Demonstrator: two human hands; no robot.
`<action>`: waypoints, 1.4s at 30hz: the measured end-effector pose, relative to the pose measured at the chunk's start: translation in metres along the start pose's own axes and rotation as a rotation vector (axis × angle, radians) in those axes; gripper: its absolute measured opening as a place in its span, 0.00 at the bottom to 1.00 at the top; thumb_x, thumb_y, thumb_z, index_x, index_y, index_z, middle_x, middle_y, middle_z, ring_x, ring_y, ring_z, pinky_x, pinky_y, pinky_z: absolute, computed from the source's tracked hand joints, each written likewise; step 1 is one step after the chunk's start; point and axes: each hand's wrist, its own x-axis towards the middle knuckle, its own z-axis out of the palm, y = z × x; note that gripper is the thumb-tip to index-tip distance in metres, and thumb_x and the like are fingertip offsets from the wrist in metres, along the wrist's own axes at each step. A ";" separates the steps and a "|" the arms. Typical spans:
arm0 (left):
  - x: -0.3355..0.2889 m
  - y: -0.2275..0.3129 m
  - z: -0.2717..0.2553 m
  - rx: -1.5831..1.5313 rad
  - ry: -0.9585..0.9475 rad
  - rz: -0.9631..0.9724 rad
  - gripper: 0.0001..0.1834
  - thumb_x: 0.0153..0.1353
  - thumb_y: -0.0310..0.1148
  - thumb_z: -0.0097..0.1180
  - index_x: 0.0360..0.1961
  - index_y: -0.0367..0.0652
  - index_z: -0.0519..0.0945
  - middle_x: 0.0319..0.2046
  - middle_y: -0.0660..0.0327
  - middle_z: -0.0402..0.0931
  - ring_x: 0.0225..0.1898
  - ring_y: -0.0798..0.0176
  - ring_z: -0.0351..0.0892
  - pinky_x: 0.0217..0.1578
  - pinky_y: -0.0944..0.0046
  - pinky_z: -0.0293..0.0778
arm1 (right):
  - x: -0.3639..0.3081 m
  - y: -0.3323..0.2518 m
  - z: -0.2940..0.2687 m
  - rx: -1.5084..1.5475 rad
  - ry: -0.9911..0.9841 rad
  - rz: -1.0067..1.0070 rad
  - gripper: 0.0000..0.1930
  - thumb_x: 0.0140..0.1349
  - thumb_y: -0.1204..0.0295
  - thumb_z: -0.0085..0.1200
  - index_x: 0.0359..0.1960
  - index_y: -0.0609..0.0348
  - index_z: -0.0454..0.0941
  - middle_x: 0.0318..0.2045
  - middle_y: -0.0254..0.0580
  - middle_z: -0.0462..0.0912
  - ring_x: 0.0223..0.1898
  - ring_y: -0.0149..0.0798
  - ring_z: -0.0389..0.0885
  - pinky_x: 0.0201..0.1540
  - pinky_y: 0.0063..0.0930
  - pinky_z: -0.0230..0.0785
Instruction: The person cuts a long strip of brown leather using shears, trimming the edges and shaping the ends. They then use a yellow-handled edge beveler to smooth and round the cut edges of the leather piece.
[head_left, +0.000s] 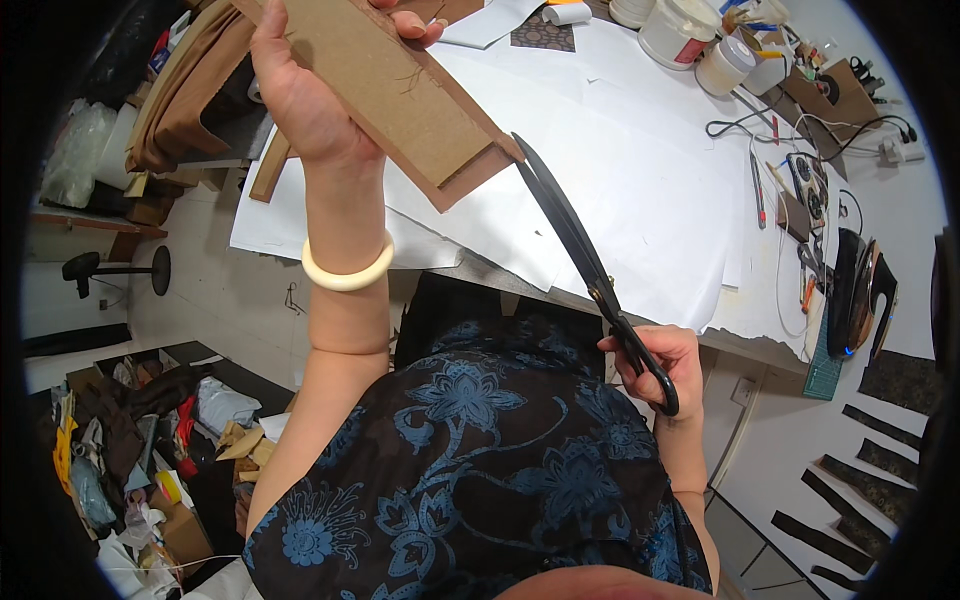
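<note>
My left hand (pixel 315 115) grips a long brown board (pixel 400 100) edged with brown sheet material, thumb on one side and fingertips showing over the far edge. The board is raised above the table and slants down to the right. A strip of the brown material (pixel 475 178) sticks out past its near end. In my right hand (pixel 665 365) are large black scissors (pixel 575 235), fingers through the handle loops. Their tips meet the corner of that strip. The blades look nearly closed; whether material lies between them is too small to tell.
White paper (pixel 620 150) covers the worktable. Jars (pixel 680 30), cables and small tools stand along its right side, with a clothes iron (pixel 865 295) near the right edge. Folded brown fabric (pixel 190 90) lies at the left. Scraps (pixel 150 440) fill the lower left, near a fan (pixel 120 270).
</note>
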 end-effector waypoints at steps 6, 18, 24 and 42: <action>-0.005 -0.001 0.005 0.014 -0.036 0.038 0.27 0.74 0.56 0.41 0.44 0.41 0.77 0.29 0.54 0.79 0.24 0.52 0.82 0.28 0.54 0.80 | 0.002 -0.003 0.005 -0.010 0.001 0.015 0.27 0.53 0.70 0.76 0.51 0.76 0.83 0.25 0.34 0.80 0.23 0.20 0.73 0.25 0.11 0.60; 0.000 0.007 -0.028 -0.175 -0.291 -0.054 0.30 0.76 0.52 0.31 0.52 0.32 0.72 0.44 0.46 0.77 0.38 0.49 0.81 0.52 0.45 0.78 | -0.006 -0.004 0.011 -0.113 0.161 -0.164 0.31 0.50 0.67 0.76 0.51 0.79 0.81 0.27 0.32 0.77 0.25 0.22 0.72 0.28 0.14 0.62; -0.039 -0.038 0.015 0.080 0.002 -0.024 0.29 0.79 0.49 0.30 0.63 0.35 0.70 0.60 0.50 0.75 0.53 0.52 0.80 0.61 0.48 0.72 | 0.052 -0.002 0.042 -0.148 0.418 -0.334 0.25 0.53 0.76 0.74 0.49 0.65 0.72 0.35 0.34 0.78 0.31 0.21 0.75 0.32 0.15 0.68; -0.066 0.036 0.039 1.023 -0.698 -0.472 0.29 0.78 0.49 0.39 0.66 0.38 0.73 0.54 0.51 0.79 0.56 0.60 0.78 0.56 0.59 0.75 | 0.110 -0.033 0.049 -0.021 0.436 -0.369 0.28 0.52 0.72 0.77 0.42 0.57 0.65 0.28 0.32 0.75 0.23 0.22 0.74 0.23 0.15 0.68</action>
